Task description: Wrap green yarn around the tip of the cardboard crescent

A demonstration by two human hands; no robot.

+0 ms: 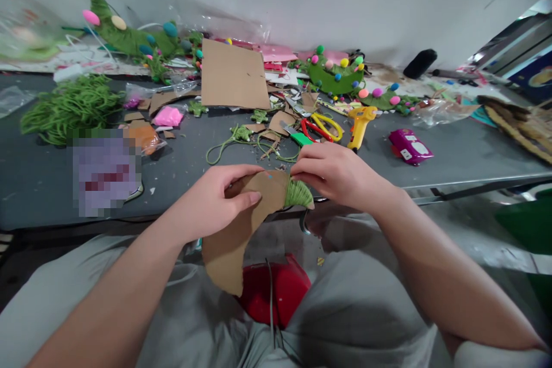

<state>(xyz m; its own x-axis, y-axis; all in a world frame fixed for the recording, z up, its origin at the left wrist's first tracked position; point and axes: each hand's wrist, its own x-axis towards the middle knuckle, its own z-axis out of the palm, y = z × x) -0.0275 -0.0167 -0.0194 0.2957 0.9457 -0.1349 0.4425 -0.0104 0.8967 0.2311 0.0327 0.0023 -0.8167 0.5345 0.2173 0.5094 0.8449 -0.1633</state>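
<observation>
My left hand (219, 198) grips a crescent-shaped cardboard cutout (228, 247), thumb on its face, holding it above my lap at the table's front edge. Green yarn (297, 193) is wound round the cutout's right tip; the rest is bare brown card. My right hand (334, 175) is pinched at the upper edge of that winding, its fingertips closed on the yarn. A strand of green yarn (276, 152) trails over the table behind the cutout, near a small green yarn star (241, 133).
A heap of green yarn (73, 106) lies at left. Behind my hands are scissors (325, 126), a box cutter (299, 137), a yellow glue gun (360, 123), card scraps and a cardboard sheet (235, 75). Yarn-covered crescents with pompoms (336, 76) stand at the back; a purple packet (409, 146) lies right.
</observation>
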